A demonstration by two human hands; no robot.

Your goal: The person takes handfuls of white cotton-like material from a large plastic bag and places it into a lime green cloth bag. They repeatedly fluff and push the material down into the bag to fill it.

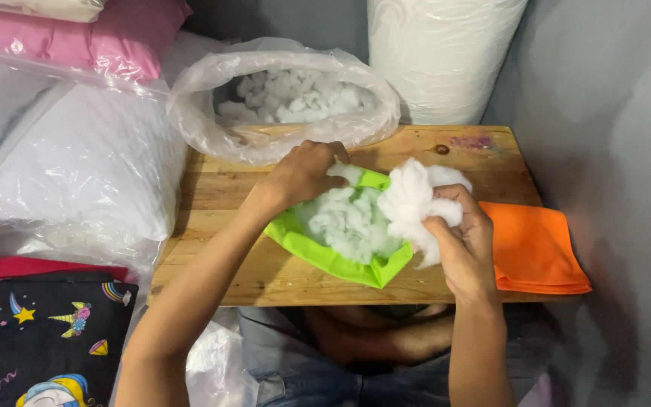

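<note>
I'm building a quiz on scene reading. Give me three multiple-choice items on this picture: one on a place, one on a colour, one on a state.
1. Where does the orange cloth lie?
A. on the table's right end
B. inside the plastic bag
C. on the pink pillow

2. What colour is the cover being filled?
A. black
B. lime green
C. pink

3. What is the right hand doing?
A. resting flat and empty
B. gripping a clump of white stuffing
C. holding scissors

Answers: 1 A, it lies folded on the wooden table beside that hand. 2 B, green edges show around the filling. 3 B, fingers close on the fluff; the left hand holds the cover's rim.
</note>
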